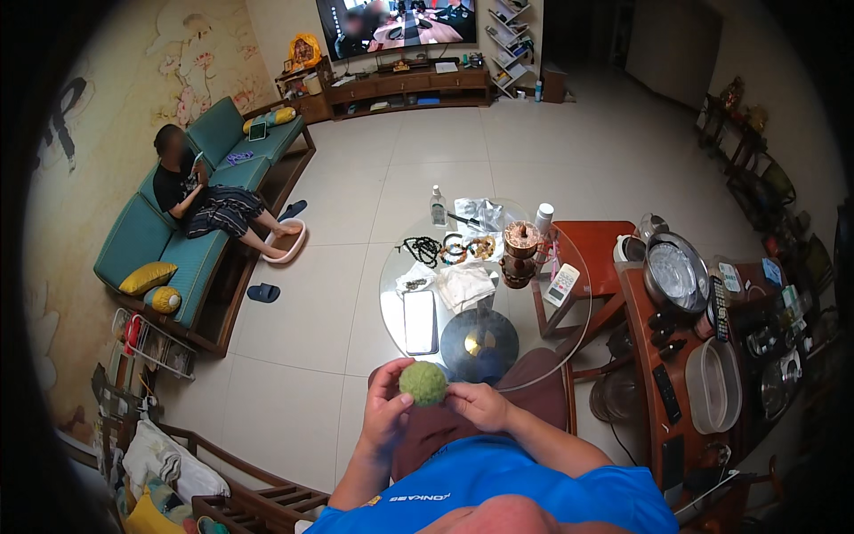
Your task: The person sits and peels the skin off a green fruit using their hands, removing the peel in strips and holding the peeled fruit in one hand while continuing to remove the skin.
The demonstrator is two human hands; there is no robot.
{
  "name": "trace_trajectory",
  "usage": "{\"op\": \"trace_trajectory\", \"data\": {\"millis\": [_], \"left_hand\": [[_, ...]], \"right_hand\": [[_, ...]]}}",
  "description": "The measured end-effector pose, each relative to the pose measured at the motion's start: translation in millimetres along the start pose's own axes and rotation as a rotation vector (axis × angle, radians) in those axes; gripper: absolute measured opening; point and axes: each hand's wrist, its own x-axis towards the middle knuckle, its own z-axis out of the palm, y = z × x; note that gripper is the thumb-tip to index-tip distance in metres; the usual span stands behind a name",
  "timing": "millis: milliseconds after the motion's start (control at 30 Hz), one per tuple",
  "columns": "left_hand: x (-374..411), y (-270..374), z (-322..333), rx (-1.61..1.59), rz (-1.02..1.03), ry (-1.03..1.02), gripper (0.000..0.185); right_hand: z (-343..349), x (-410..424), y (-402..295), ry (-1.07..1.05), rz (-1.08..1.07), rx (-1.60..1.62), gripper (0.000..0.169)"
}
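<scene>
A round, rough-textured green ball (422,383) is held above my lap, in front of the round glass table (393,314). My left hand (388,405) grips it from the left, with fingers behind and the thumb at its front. At its right edge, my right hand (478,404) has thumb and forefinger pinched together; whether something thin is between them cannot be made out. On the glass lie a smartphone (420,323), a crumpled white cloth (466,286), dark beads (421,251) and colourful bead bracelets (482,247).
A copper-coloured lidded vessel (520,257), a white remote control (562,285) and a clear spray bottle (438,206) stand or lie on the glass. At right, a wooden table (644,374) holds a metal bowl (675,270) and plastic tub (713,386). A person (183,190) sits on the green sofa.
</scene>
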Motion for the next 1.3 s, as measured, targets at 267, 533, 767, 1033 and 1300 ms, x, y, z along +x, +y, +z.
{"op": "trace_trajectory", "data": {"millis": [267, 533, 767, 1033, 1300], "left_hand": [[1, -11, 2, 0.816, 0.063, -0.13, 0.055], [-9, -13, -3, 0.044, -0.251, -0.3, 0.058], [5, -24, -4, 0.141, 0.216, 0.194, 0.056], [-7, -9, -3, 0.474, -0.13, -0.355, 0.055], [0, -30, 5, -0.048, 0.197, 0.142, 0.048]], "right_hand": [[-16, -4, -57, -0.123, -0.125, -0.2, 0.017], [-30, 1, -47, 0.212, -0.086, -0.095, 0.015], [-1, -2, -37, -0.062, -0.059, -0.159, 0.019], [-42, -1, -64, 0.036, -0.095, -0.174, 0.014], [-10, -6, -40, -0.017, 0.026, -0.239, 0.022]]}}
